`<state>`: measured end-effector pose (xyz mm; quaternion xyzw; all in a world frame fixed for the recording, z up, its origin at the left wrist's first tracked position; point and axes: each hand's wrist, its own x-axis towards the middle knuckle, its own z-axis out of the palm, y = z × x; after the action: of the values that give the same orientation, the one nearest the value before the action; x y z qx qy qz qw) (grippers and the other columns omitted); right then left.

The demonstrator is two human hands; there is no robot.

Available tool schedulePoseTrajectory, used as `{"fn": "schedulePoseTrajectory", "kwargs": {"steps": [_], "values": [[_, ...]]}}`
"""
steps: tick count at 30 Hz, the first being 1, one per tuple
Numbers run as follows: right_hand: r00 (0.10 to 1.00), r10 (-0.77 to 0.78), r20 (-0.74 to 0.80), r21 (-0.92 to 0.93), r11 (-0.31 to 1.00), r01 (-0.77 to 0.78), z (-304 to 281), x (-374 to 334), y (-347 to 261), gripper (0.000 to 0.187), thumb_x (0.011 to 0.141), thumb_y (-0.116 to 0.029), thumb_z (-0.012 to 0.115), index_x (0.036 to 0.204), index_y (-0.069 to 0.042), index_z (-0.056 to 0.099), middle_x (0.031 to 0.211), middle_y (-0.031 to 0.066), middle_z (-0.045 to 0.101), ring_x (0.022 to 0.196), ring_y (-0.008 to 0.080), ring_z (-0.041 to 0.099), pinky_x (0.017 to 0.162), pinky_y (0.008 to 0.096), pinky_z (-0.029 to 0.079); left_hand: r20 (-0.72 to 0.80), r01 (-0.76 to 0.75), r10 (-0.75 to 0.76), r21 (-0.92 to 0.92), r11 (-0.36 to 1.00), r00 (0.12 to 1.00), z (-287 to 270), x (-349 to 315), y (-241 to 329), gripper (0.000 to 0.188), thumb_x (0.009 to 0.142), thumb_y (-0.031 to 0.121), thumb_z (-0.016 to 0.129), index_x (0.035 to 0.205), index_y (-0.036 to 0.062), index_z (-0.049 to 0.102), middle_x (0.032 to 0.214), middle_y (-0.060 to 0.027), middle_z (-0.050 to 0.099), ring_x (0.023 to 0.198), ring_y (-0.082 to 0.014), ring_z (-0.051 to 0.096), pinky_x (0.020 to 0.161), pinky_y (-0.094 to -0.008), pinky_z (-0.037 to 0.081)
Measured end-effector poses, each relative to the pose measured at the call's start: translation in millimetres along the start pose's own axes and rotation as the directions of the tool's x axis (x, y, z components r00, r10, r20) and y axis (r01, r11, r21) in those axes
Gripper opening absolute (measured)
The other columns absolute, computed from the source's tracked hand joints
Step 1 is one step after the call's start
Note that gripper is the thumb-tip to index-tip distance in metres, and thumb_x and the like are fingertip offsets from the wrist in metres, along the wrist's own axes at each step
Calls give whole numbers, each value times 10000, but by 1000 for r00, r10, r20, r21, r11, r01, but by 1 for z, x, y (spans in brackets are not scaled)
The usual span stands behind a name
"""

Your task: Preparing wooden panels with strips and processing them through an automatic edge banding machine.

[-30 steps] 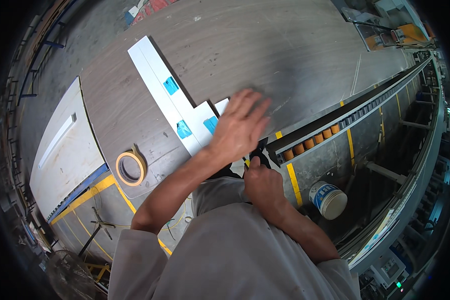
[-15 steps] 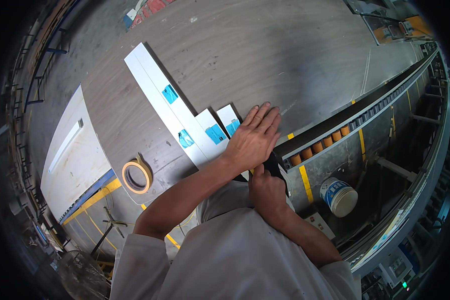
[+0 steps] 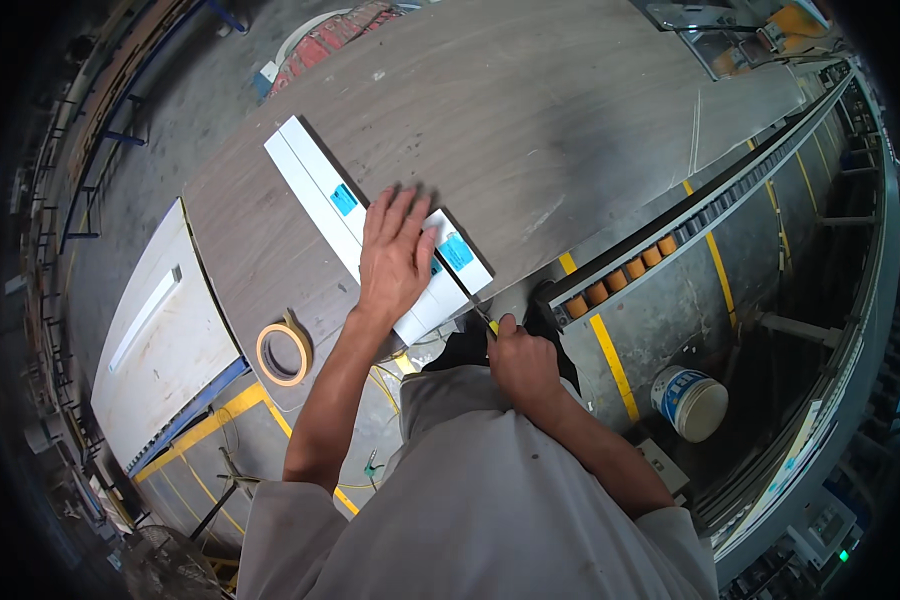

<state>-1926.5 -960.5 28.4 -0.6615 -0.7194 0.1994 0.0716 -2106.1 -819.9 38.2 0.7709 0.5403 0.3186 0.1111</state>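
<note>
Head view: by the near edge of the grainy desk (image 3: 590, 130), the left grip (image 3: 395, 262) lies outspread on smooth white strips (image 3: 315, 180); the right grip (image 3: 523, 368) clenches a slim yellow tool (image 3: 492, 326).

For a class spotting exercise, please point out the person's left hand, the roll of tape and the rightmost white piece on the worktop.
Left hand (image 3: 396, 262): head view, back of the hand.
Roll of tape (image 3: 306, 353): head view, right side of its ring.
Rightmost white piece (image 3: 458, 250): head view, on its blue patch (image 3: 455, 251).

From the person's head, a fisheye camera looks steeply down over a grey shirt (image 3: 480, 490) at the nearby left hand (image 3: 394, 258), right hand (image 3: 523, 366) and table (image 3: 570, 130).
</note>
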Motion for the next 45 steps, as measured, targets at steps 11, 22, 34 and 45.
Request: {"fn": "schedulePoseTrajectory", "kwargs": {"steps": [11, 22, 34, 45], "values": [[954, 144, -262, 352, 935, -45, -31, 3, 11, 375, 822, -282, 717, 1023, 8, 590, 798, 203, 658, 715, 409, 658, 631, 470, 535, 7, 12, -12, 56, 998, 1000, -1, -10, -5, 268, 923, 100, 579, 1145, -33, 649, 1105, -184, 633, 1109, -348, 579, 983, -425, 453], [974, 76, -215, 213, 977, -30, -18, 59, 0, 443, 778, -307, 753, 1051, 17, 624, 926, 193, 636, 809, 404, 663, 693, 455, 544, -39, -71, 70, -28, 997, 997, -10, -19, -14, 119, 889, 24, 602, 961, -48, 664, 1016, -165, 622, 968, -331, 615, 859, -387, 505], [904, 108, -413, 344, 938, 45, -27, 38, 4, 359, 836, -237, 708, 1033, 37, 587, 847, 220, 662, 755, 400, 662, 647, 472, 536, -9, -43, 42, -35, 998, 999, -8, -20, -19, 167, 859, 72, 641, 973, -46, 676, 992, -160, 609, 981, -328, 589, 882, -401, 486], [994, 59, 97, 317, 944, -87, -26, -1, -22, 271, 930, -256, 588, 927, 13, 560, 640, 233, 630, 610, 433, 637, 578, 516, 516, 23, -50, 49, 39, 998, 999, -10, -18, -10, 325, 797, 262, 766, 955, -17, 717, 1000, -142, 602, 1008, -314, 579, 861, -402, 485]]}}
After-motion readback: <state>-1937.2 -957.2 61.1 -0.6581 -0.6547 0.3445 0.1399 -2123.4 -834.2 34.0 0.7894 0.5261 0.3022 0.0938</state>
